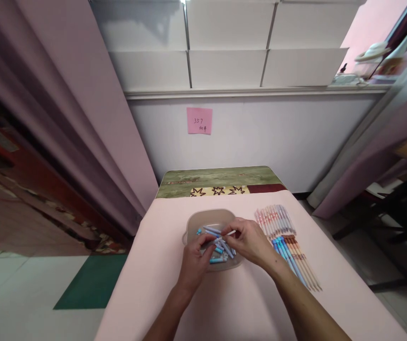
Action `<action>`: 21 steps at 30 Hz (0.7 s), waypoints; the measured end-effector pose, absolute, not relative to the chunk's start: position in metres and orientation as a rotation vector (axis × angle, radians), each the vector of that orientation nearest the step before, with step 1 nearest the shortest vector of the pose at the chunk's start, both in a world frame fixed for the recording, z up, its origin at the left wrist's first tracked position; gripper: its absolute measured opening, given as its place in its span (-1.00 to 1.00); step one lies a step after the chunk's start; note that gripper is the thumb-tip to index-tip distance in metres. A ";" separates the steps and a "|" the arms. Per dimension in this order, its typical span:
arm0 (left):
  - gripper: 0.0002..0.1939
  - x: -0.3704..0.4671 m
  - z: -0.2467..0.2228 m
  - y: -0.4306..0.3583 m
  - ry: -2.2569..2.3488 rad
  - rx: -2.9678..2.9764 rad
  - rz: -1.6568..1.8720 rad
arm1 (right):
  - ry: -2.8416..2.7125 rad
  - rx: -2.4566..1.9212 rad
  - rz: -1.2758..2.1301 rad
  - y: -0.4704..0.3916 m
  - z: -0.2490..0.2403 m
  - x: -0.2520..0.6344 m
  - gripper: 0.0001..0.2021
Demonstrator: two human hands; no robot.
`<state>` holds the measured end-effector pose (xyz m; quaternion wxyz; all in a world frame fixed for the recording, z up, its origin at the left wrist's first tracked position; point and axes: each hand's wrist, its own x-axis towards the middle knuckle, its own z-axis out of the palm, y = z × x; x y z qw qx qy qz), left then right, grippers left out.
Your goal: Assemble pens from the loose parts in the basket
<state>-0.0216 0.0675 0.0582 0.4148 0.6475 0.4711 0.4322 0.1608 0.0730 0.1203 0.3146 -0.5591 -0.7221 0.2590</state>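
Observation:
A shallow translucent beige bin (196, 220) stands on the pink-covered table, holding several loose pen parts (227, 250) in light blue and pale purple. My left hand (195, 259) is over the bin's near left side, its thumb and fingers pinched on a slim pale pen part. From the right, my right hand (251, 240) reaches over the rim with its fingertips closed on a slim pen part, whose whitish end shows by the fingers. The two sets of fingertips almost meet above the loose parts. Exactly where one held piece ends and the other begins is hard to make out.
Right of the bin lie neat rows of pens: pink and clear pens (274, 220) farther back, blue pens (288, 260) and tan pens (302, 261) nearer. A patterned green table end (221, 176) meets the wall, where a pink note (199, 121) hangs. Curtains flank both sides.

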 end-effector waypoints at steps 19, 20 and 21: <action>-0.82 -0.057 0.061 0.078 1.111 0.865 1.539 | -2.319 -2.089 0.385 0.124 0.035 0.122 -0.77; -0.83 -0.057 0.061 0.078 1.111 0.858 1.556 | -2.344 -2.095 0.382 0.126 0.031 0.117 -0.76; -0.84 -0.058 0.061 0.079 1.112 0.857 1.567 | -2.370 -2.093 0.383 0.126 0.028 0.113 -0.76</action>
